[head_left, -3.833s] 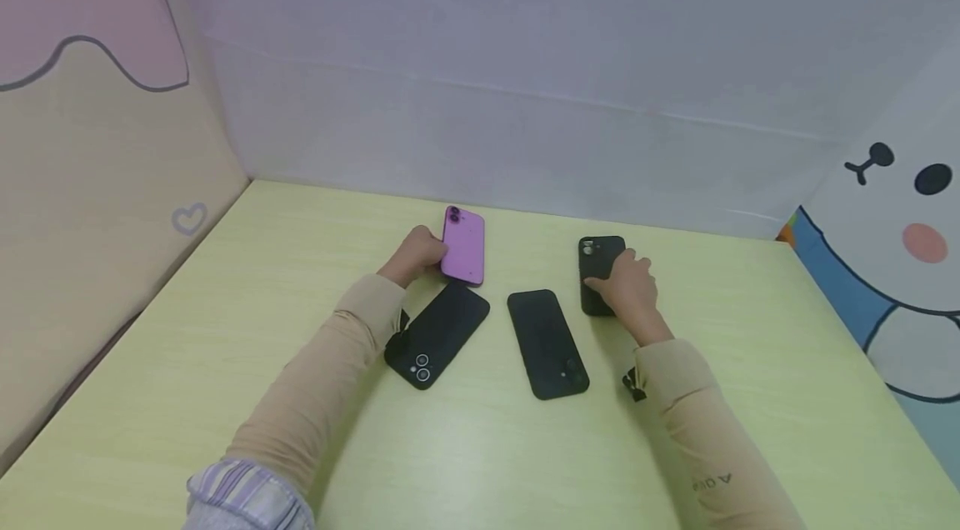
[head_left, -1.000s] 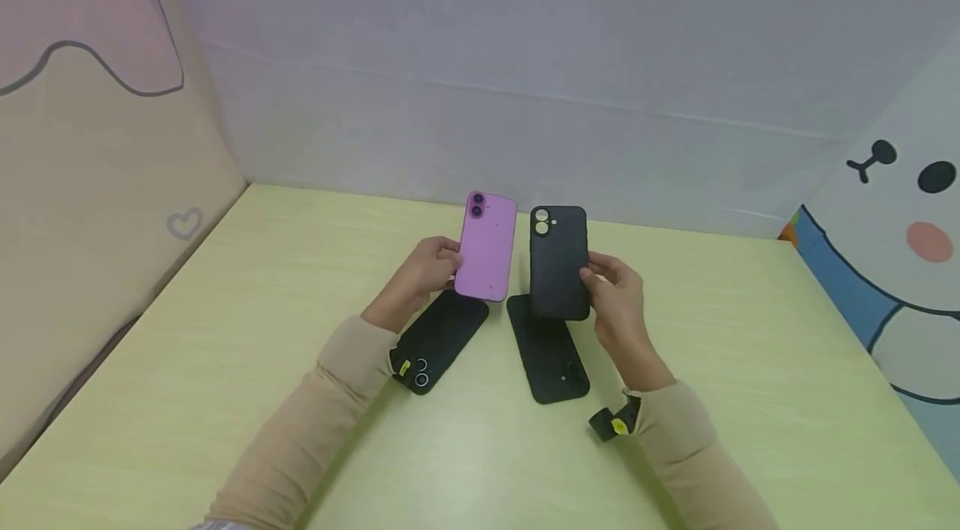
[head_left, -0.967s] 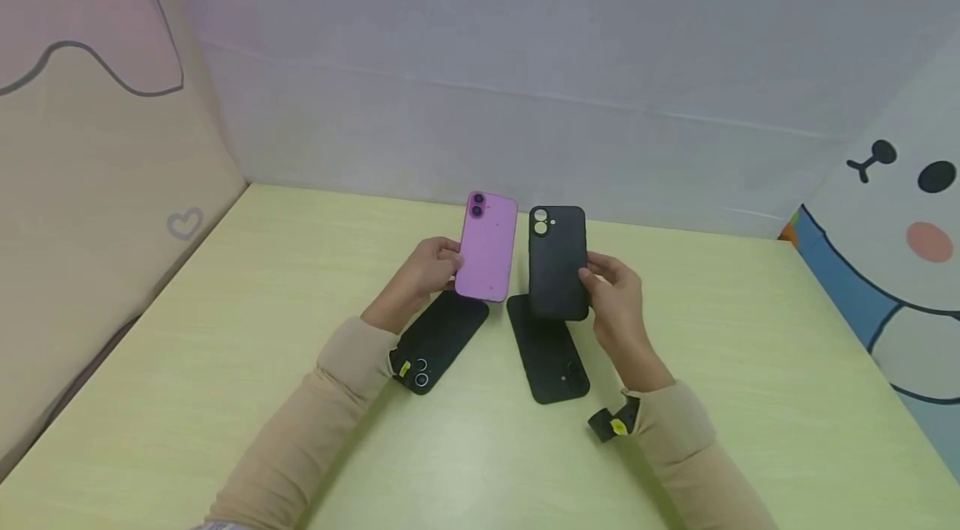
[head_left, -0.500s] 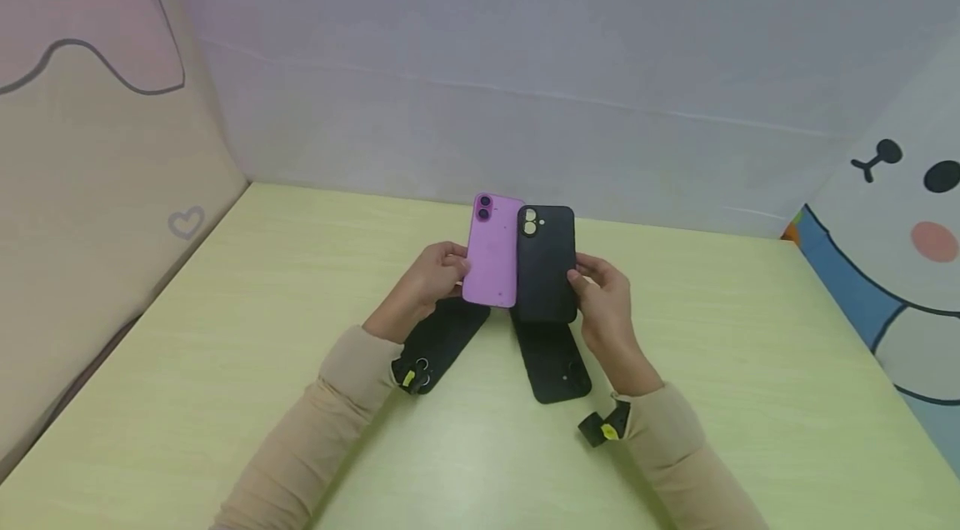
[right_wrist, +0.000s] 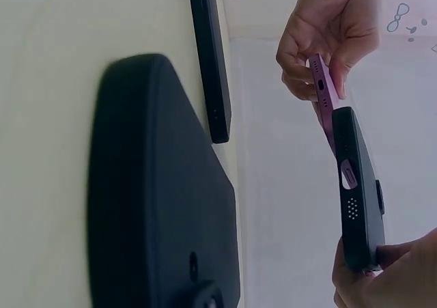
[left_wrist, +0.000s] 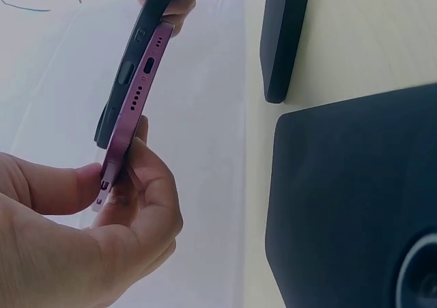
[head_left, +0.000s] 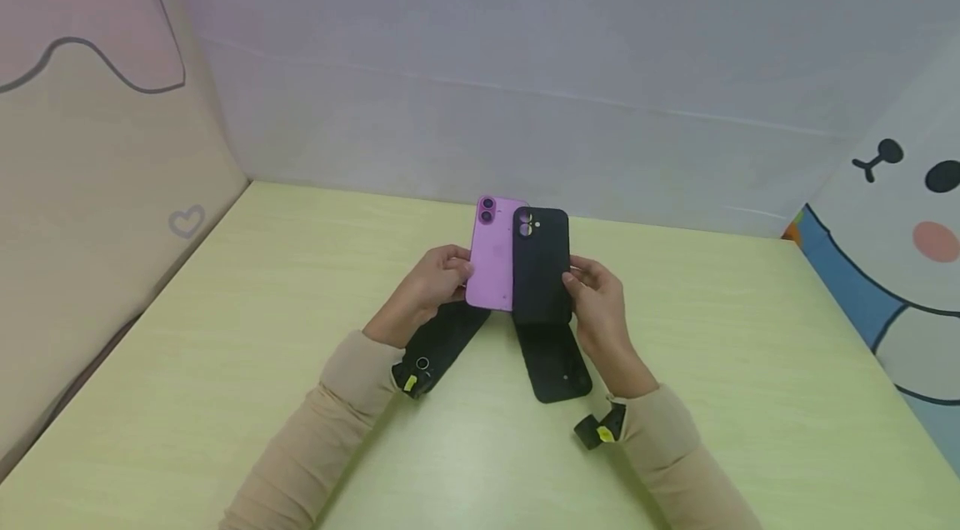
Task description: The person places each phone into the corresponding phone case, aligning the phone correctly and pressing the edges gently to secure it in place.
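Observation:
My left hand pinches a pink smartphone by its left edge, its back and two camera lenses turned toward me. A black phone case with camera cutouts is held along its right edge between thumb and fingers of my right hand. In the head view the case overlaps the right part of the phone, lying in front of it. From the left wrist, the phone's bottom edge with its port runs close along the case. Both are held up above the table.
Below my hands, two dark phones or phone cases lie on the pale table: one at left, partly covered by my left wrist, another at right, partly behind the held case. A white backdrop stands behind the table.
Earlier the phone and the case lay apart on the table, a hand at each. Both were lifted and brought together; in the last second the case moved left over the phone's right side.

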`<state>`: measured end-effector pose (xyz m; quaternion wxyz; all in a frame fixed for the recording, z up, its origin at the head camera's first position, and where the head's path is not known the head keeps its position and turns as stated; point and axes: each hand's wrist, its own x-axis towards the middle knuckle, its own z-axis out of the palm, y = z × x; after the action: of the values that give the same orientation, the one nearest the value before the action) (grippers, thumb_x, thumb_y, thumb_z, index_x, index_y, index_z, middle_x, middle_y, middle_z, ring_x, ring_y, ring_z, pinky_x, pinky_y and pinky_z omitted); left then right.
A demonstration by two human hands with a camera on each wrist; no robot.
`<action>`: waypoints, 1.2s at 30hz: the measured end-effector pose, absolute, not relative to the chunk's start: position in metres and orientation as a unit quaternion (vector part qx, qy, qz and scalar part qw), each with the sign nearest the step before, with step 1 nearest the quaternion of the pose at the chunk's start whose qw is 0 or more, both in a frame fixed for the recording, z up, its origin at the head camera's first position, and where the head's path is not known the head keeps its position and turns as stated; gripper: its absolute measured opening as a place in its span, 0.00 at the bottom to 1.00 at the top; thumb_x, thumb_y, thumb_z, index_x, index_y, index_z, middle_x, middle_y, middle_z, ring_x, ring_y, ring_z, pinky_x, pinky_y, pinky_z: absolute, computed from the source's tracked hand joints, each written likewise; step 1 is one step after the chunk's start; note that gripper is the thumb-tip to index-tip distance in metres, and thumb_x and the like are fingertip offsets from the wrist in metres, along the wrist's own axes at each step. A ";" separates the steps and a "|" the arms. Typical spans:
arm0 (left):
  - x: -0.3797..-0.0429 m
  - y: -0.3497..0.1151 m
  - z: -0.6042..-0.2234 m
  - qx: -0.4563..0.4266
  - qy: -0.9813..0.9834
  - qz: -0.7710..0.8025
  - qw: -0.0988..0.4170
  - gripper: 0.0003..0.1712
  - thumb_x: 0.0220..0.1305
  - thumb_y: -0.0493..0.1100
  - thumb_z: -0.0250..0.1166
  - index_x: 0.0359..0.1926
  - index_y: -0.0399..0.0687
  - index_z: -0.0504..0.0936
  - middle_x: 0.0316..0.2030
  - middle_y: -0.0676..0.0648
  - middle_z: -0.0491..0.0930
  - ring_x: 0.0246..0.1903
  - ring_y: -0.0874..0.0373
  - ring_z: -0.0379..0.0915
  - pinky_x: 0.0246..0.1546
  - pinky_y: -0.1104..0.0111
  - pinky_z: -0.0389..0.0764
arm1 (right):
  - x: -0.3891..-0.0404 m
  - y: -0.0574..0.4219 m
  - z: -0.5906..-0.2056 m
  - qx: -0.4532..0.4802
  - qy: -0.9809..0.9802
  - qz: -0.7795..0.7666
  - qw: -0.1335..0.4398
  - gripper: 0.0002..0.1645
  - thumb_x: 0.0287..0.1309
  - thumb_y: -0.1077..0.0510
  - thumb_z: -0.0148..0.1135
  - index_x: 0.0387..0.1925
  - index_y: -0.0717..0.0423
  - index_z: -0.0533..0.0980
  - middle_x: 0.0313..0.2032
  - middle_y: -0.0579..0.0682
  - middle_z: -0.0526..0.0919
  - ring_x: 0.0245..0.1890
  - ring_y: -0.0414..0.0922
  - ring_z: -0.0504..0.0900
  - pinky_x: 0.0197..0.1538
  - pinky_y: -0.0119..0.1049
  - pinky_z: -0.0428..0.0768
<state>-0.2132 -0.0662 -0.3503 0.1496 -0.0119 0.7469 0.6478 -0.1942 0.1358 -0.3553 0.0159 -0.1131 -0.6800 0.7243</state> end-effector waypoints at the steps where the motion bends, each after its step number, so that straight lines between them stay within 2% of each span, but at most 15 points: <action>1: -0.213 -0.066 -0.351 -0.010 0.746 0.648 0.150 0.16 0.68 0.34 0.46 0.54 0.33 0.67 0.42 0.39 0.74 0.36 0.55 0.71 0.36 0.69 0.75 | -0.194 0.136 -0.356 -0.112 -0.679 0.725 0.013 0.20 0.62 0.70 0.47 0.56 0.66 0.66 0.37 0.46 0.73 0.32 0.34 0.75 0.36 0.25 0.75; 7: -0.211 -0.065 -0.354 -0.013 0.741 0.652 0.159 0.15 0.68 0.34 0.46 0.53 0.33 0.67 0.38 0.42 0.73 0.35 0.56 0.69 0.37 0.69 0.74 | -0.194 0.134 -0.358 -0.102 -0.673 0.733 -0.004 0.21 0.62 0.70 0.47 0.57 0.67 0.65 0.34 0.46 0.75 0.31 0.34 0.77 0.36 0.25 0.75; 12: -0.208 -0.063 -0.354 -0.012 0.738 0.655 0.162 0.14 0.68 0.34 0.46 0.52 0.33 0.68 0.36 0.43 0.72 0.35 0.56 0.69 0.40 0.65 0.74 | -0.194 0.133 -0.359 -0.101 -0.681 0.725 -0.028 0.22 0.63 0.69 0.45 0.59 0.68 0.63 0.46 0.55 0.74 0.37 0.34 0.76 0.41 0.24 0.74; 15: -0.207 -0.062 -0.354 -0.010 0.735 0.658 0.162 0.14 0.68 0.34 0.47 0.52 0.33 0.68 0.35 0.44 0.73 0.34 0.57 0.69 0.41 0.65 0.74 | -0.193 0.132 -0.359 -0.100 -0.679 0.726 -0.046 0.23 0.64 0.68 0.44 0.60 0.68 0.62 0.50 0.58 0.71 0.40 0.35 0.75 0.43 0.25 0.74; 23: -0.206 -0.060 -0.355 -0.008 0.734 0.658 0.167 0.15 0.68 0.34 0.48 0.53 0.33 0.67 0.39 0.42 0.75 0.35 0.57 0.70 0.37 0.69 0.75 | -0.192 0.131 -0.360 -0.092 -0.676 0.729 -0.054 0.23 0.64 0.67 0.45 0.61 0.67 0.61 0.49 0.55 0.72 0.40 0.34 0.75 0.43 0.27 0.73; 28: -0.204 -0.059 -0.355 -0.006 0.734 0.658 0.168 0.14 0.68 0.34 0.48 0.53 0.34 0.68 0.38 0.43 0.75 0.35 0.57 0.70 0.36 0.70 0.75 | -0.191 0.130 -0.361 -0.091 -0.679 0.726 -0.054 0.23 0.64 0.67 0.45 0.61 0.66 0.61 0.48 0.53 0.71 0.42 0.36 0.73 0.43 0.29 0.70; 36: -0.202 -0.056 -0.355 0.000 0.730 0.661 0.174 0.14 0.68 0.34 0.48 0.53 0.34 0.67 0.42 0.40 0.77 0.37 0.57 0.72 0.40 0.67 0.76 | -0.190 0.128 -0.361 -0.086 -0.677 0.729 -0.050 0.22 0.64 0.67 0.46 0.59 0.66 0.63 0.43 0.49 0.74 0.37 0.34 0.74 0.39 0.28 0.71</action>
<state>-0.2016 -0.0564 -0.3547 0.1742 -0.0003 0.7299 0.6610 -0.1897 0.1277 -0.3610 -0.0495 -0.0858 -0.6773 0.7290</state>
